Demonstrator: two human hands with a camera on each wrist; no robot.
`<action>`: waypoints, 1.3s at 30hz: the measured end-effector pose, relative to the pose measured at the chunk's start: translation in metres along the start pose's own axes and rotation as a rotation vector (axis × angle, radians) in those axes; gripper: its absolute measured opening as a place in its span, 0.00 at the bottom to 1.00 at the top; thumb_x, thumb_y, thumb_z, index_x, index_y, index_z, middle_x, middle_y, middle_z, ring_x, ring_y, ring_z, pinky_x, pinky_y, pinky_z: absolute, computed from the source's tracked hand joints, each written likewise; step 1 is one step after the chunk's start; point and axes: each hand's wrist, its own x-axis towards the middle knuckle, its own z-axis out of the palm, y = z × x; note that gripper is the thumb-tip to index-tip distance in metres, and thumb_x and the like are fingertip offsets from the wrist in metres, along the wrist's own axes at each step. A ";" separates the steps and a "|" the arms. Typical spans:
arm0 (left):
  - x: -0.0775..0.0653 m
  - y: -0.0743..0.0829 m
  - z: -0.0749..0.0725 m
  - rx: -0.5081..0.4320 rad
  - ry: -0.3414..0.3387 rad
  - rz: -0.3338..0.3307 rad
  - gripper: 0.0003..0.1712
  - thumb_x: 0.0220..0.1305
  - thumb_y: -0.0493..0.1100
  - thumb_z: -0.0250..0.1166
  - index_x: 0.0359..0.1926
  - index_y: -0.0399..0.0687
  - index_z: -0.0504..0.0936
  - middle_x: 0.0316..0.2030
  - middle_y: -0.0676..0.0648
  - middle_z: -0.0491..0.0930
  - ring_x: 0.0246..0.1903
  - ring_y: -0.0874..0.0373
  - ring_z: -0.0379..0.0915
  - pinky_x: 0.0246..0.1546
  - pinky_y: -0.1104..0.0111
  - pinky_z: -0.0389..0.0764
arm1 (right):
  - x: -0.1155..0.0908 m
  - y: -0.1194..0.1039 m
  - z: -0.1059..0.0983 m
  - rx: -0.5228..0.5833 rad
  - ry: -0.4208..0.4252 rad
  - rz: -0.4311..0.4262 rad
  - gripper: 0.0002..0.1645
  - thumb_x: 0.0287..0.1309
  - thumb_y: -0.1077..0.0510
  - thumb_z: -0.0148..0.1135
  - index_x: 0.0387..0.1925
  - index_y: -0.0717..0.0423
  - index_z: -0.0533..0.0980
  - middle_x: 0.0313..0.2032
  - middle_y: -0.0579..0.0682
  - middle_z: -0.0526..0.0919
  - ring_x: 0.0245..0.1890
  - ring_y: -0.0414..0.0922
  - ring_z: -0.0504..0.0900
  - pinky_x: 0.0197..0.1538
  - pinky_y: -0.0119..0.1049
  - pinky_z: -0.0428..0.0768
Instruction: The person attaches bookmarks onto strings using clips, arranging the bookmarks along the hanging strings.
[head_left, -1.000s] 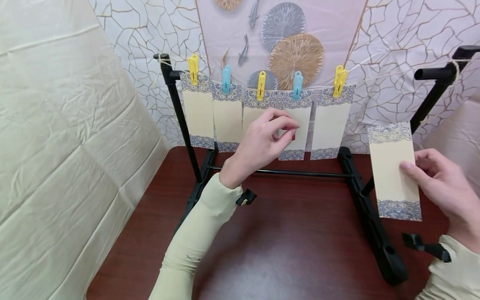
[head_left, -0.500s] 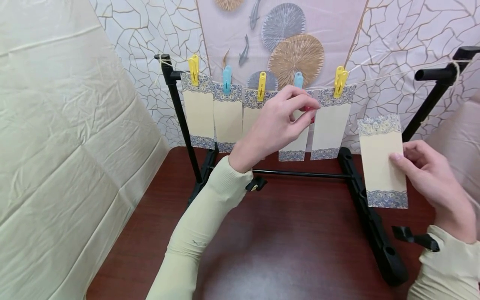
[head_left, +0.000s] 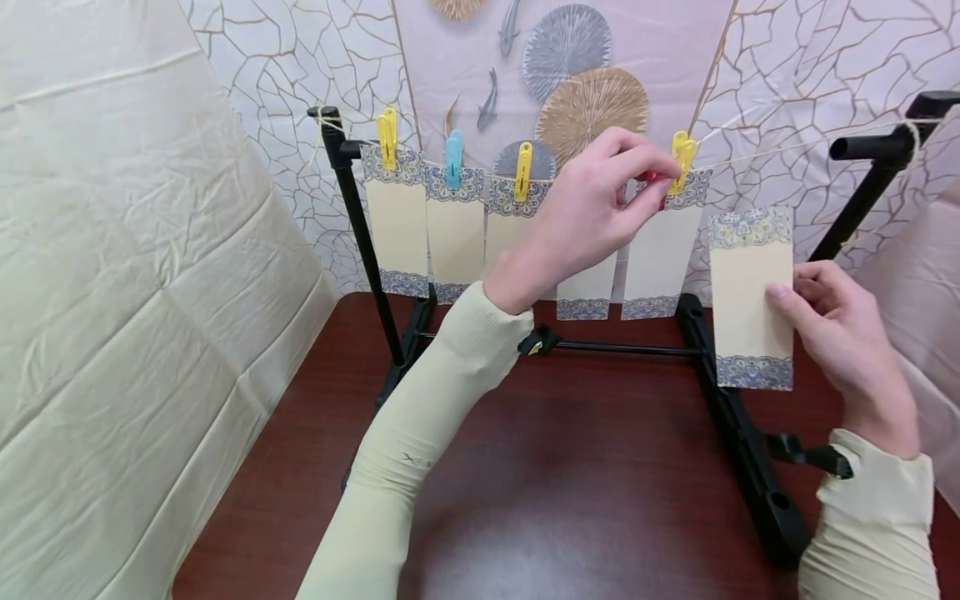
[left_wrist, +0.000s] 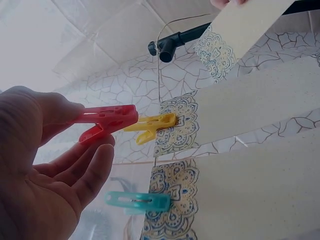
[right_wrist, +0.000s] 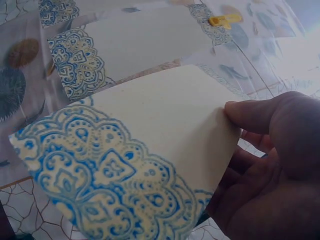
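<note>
My left hand [head_left: 585, 221] pinches a red clothespin [left_wrist: 112, 117] between thumb and fingers, in front of the rightmost hanging card [head_left: 660, 262]. In the left wrist view the red clothespin points at a yellow clothespin [left_wrist: 155, 122] that clips this card to the string. My right hand [head_left: 843, 337] holds a loose cream card [head_left: 752, 287] with blue patterned bands at both ends, gripped by its right edge. This card is upright, lower than the string and to the right of the hanging row. The left hand hides the fourth hanging card's clip in the head view.
A string [head_left: 780, 152] spans a black frame [head_left: 855, 208]. Several cards hang from it on yellow and blue clothespins, such as this blue one [head_left: 453, 158]. The frame's feet [head_left: 738, 433] stand on a dark red-brown table [head_left: 585, 467]; patterned cloth hangs behind.
My left hand has moved right and up along the row with the red clothespin, reaching the last hanging card. My right hand has brought the loose card left and up, closer to the row.
</note>
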 end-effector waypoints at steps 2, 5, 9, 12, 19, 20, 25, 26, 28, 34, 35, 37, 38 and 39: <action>0.004 0.001 0.001 0.000 -0.009 -0.013 0.10 0.69 0.41 0.61 0.45 0.46 0.86 0.46 0.48 0.78 0.43 0.62 0.74 0.39 0.81 0.69 | 0.001 0.002 0.002 0.096 0.008 -0.011 0.10 0.61 0.71 0.60 0.40 0.55 0.77 0.30 0.34 0.85 0.23 0.30 0.78 0.27 0.20 0.74; 0.011 0.003 0.003 0.007 -0.020 -0.023 0.10 0.69 0.41 0.61 0.46 0.47 0.86 0.46 0.48 0.78 0.43 0.64 0.75 0.40 0.82 0.71 | 0.003 0.005 0.006 0.206 0.022 -0.031 0.10 0.60 0.72 0.60 0.39 0.57 0.77 0.30 0.37 0.86 0.24 0.31 0.79 0.27 0.20 0.74; 0.020 0.006 0.004 0.011 -0.021 -0.023 0.10 0.69 0.42 0.60 0.46 0.48 0.86 0.47 0.50 0.79 0.46 0.67 0.76 0.43 0.85 0.71 | 0.005 0.007 0.011 0.310 0.043 -0.044 0.11 0.59 0.73 0.60 0.40 0.59 0.78 0.31 0.40 0.87 0.25 0.32 0.81 0.28 0.20 0.75; 0.029 0.008 0.005 0.011 -0.035 -0.038 0.11 0.70 0.43 0.59 0.48 0.49 0.85 0.48 0.50 0.79 0.48 0.68 0.76 0.46 0.86 0.69 | 0.008 0.008 0.017 0.399 0.060 -0.042 0.10 0.59 0.74 0.60 0.40 0.60 0.78 0.30 0.43 0.87 0.26 0.34 0.81 0.29 0.21 0.76; 0.046 0.009 0.011 0.031 -0.038 -0.063 0.12 0.71 0.43 0.59 0.51 0.48 0.83 0.51 0.51 0.79 0.49 0.68 0.74 0.46 0.88 0.68 | 0.012 0.009 0.024 0.413 0.123 -0.016 0.08 0.59 0.67 0.65 0.40 0.59 0.78 0.27 0.44 0.84 0.27 0.35 0.79 0.30 0.21 0.76; 0.048 0.010 0.013 0.030 -0.042 -0.066 0.12 0.71 0.44 0.59 0.50 0.48 0.83 0.51 0.51 0.79 0.49 0.68 0.74 0.46 0.88 0.68 | 0.012 0.009 0.024 0.402 0.129 -0.012 0.08 0.59 0.67 0.65 0.40 0.58 0.78 0.27 0.44 0.84 0.27 0.35 0.79 0.30 0.21 0.76; 0.058 0.013 0.018 0.026 -0.070 -0.080 0.09 0.71 0.45 0.60 0.45 0.50 0.84 0.46 0.53 0.79 0.48 0.70 0.74 0.45 0.88 0.67 | 0.012 0.011 0.025 0.350 0.160 0.009 0.08 0.60 0.68 0.63 0.40 0.56 0.79 0.28 0.43 0.83 0.27 0.34 0.78 0.30 0.21 0.76; 0.061 0.013 0.020 0.030 -0.080 -0.085 0.08 0.71 0.45 0.60 0.44 0.50 0.84 0.45 0.54 0.79 0.47 0.71 0.74 0.45 0.88 0.66 | 0.013 0.012 0.025 0.347 0.166 0.008 0.08 0.60 0.68 0.63 0.40 0.56 0.79 0.28 0.43 0.83 0.27 0.35 0.78 0.30 0.21 0.76; 0.066 0.015 0.022 0.035 -0.090 -0.089 0.07 0.70 0.45 0.60 0.41 0.51 0.83 0.44 0.54 0.78 0.46 0.71 0.74 0.45 0.87 0.66 | 0.014 0.011 0.026 0.354 0.182 0.007 0.09 0.60 0.69 0.63 0.40 0.57 0.79 0.28 0.44 0.83 0.27 0.35 0.78 0.30 0.21 0.75; 0.082 0.022 0.028 0.061 -0.125 -0.129 0.08 0.70 0.41 0.58 0.32 0.55 0.78 0.39 0.58 0.75 0.40 0.74 0.69 0.43 0.87 0.63 | 0.020 0.008 0.027 0.403 0.223 -0.009 0.09 0.57 0.70 0.65 0.40 0.60 0.80 0.26 0.46 0.83 0.25 0.36 0.78 0.29 0.22 0.75; 0.084 0.023 0.029 0.064 -0.131 -0.140 0.09 0.70 0.41 0.58 0.30 0.56 0.76 0.38 0.59 0.74 0.39 0.74 0.67 0.42 0.86 0.63 | 0.021 0.007 0.027 0.404 0.222 -0.011 0.09 0.57 0.70 0.65 0.40 0.60 0.80 0.26 0.46 0.83 0.25 0.36 0.78 0.28 0.22 0.75; 0.088 0.025 0.030 0.068 -0.145 -0.163 0.11 0.70 0.39 0.57 0.28 0.57 0.73 0.35 0.59 0.72 0.37 0.74 0.65 0.41 0.85 0.63 | 0.024 0.005 0.027 0.422 0.222 -0.016 0.09 0.57 0.70 0.65 0.41 0.61 0.80 0.26 0.47 0.84 0.25 0.37 0.79 0.29 0.23 0.76; 0.090 0.026 0.031 0.067 -0.148 -0.173 0.13 0.70 0.38 0.56 0.28 0.57 0.72 0.34 0.59 0.71 0.36 0.73 0.65 0.40 0.84 0.63 | 0.025 0.004 0.027 0.427 0.218 -0.023 0.09 0.57 0.70 0.65 0.41 0.62 0.80 0.26 0.47 0.84 0.25 0.37 0.79 0.29 0.23 0.76; 0.092 0.026 0.032 0.061 -0.153 -0.190 0.13 0.69 0.36 0.55 0.27 0.57 0.71 0.34 0.59 0.70 0.35 0.73 0.65 0.39 0.83 0.63 | 0.026 0.004 0.027 0.432 0.216 -0.027 0.10 0.57 0.70 0.65 0.41 0.62 0.80 0.26 0.47 0.84 0.26 0.37 0.79 0.29 0.23 0.76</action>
